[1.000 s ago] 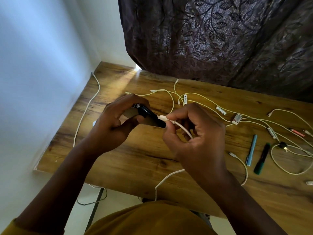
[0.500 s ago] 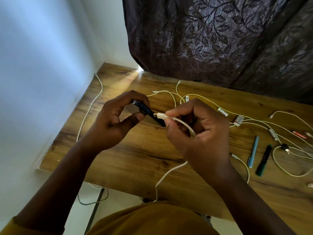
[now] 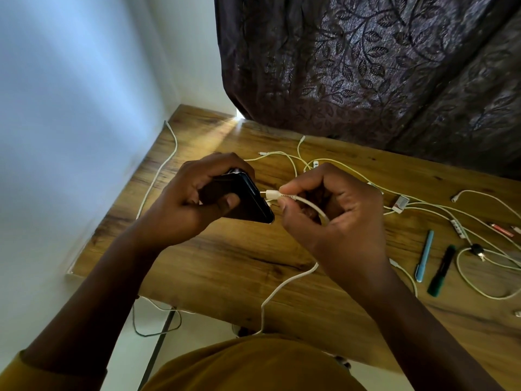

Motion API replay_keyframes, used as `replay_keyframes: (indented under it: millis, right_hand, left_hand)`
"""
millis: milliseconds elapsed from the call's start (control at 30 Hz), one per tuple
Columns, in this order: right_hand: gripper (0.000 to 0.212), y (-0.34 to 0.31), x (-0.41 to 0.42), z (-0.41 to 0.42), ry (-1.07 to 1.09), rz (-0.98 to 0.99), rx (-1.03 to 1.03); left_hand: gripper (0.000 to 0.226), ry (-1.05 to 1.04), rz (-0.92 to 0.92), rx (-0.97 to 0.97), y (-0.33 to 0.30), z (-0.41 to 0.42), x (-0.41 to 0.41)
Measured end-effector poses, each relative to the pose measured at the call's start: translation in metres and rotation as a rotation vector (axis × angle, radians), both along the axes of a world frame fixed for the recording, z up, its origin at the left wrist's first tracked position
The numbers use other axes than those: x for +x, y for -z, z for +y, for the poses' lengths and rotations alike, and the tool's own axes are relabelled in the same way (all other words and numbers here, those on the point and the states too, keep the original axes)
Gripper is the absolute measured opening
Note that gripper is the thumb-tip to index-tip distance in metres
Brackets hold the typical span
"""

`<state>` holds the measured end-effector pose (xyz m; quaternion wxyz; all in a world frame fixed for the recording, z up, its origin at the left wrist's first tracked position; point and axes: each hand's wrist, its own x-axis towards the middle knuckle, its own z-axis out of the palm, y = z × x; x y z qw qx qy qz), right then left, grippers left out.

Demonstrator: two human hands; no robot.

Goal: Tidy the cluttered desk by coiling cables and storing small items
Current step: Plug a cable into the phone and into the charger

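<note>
Left hand point(image 3: 186, 204) grips phone point(image 3: 248, 201); no writing legible.

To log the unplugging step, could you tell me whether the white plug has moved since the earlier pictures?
Yes: the white plug has backed out of the phone, rightward toward the blue pen on the desk.

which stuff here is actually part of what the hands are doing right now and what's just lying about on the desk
In use:
- phone, held by left hand
- white cable, plug pinched by right hand, just out of the phone

Lying about:
- blue pen
- green marker
- tangled white cables
- desk
</note>
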<state>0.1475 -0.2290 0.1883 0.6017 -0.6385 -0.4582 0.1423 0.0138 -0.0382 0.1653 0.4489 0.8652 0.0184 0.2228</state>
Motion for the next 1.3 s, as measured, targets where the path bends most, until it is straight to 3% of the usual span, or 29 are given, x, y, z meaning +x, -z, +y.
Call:
replay_keyframes:
  millis: [500, 1300]
  right_hand:
    - [0.012, -0.003, 0.003, -0.004, 0.034, -0.180, -0.100]
    - [0.013, 0.001, 0.001, -0.011, 0.021, -0.237, -0.148]
  left_hand:
    - [0.027, -0.045, 0.061, 0.095, 0.000, -0.001, 0.003]
    - [0.034, -0.061, 0.078, 0.084, 0.008, -0.006, 0.003]
